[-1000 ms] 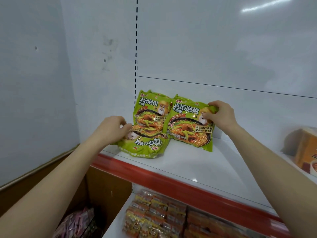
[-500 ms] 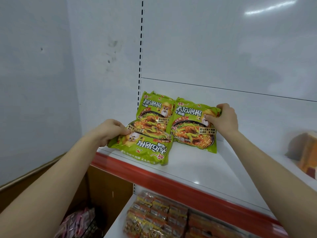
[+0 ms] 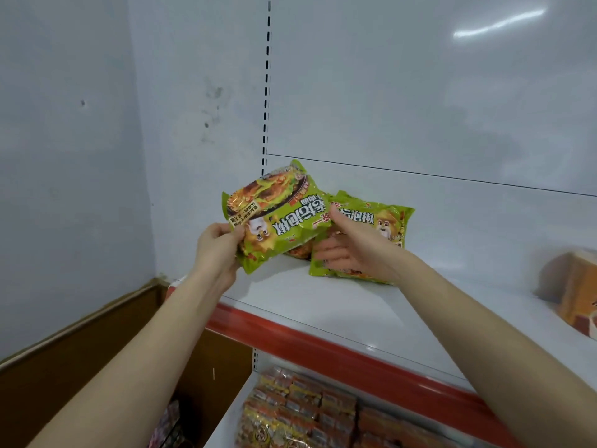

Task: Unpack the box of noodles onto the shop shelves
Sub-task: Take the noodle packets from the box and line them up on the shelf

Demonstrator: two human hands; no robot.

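Head view: a white shelf (image 3: 323, 302) with a red front edge (image 3: 323, 347) runs from the left wall (image 3: 64, 156) off to the right, and most of its surface is bare between the front edge and the white back panel (image 3: 420, 108). A brown cardboard box (image 3: 80, 367) stands open below the shelf's left end, beside a lower shelf packed with red and yellow packets (image 3: 300, 412). An orange carton (image 3: 578, 295) sits at the shelf's far right, well apart from the hands. Near the back left corner a green noodle packet (image 3: 277, 215) is lifted off the shelf and tilted, its printing upside down and its bowl picture uppermost. The left hand (image 3: 216, 244) pinches its lower left edge, thumb on the front. The right hand (image 3: 352, 247) is spread open with straight fingers under the packet's right end, thumb touching that end. Beneath this hand a second packet (image 3: 384, 221) lies on the shelf near the back panel, its printing upright.
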